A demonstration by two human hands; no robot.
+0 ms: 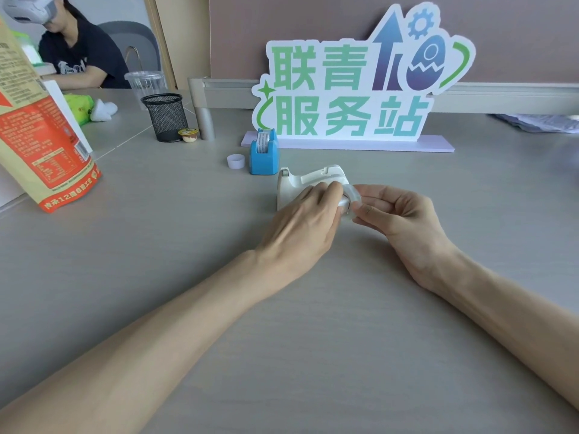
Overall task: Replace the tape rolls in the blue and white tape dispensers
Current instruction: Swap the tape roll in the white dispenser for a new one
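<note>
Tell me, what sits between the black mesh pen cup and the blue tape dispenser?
A small white empty tape core stands on the grey desk, seen from the head camera, just left of the blue tape dispenser.

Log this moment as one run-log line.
stage: white dispenser reload | left hand + right hand: gripping clear tape roll | blue dispenser: roll seated

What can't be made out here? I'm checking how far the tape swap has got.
- Head view: the clear tape roll is mostly covered by the left hand and right hand.
- The white dispenser: its roll slot is hidden behind the hands.
- The blue dispenser: print on its tape is too small.
</note>
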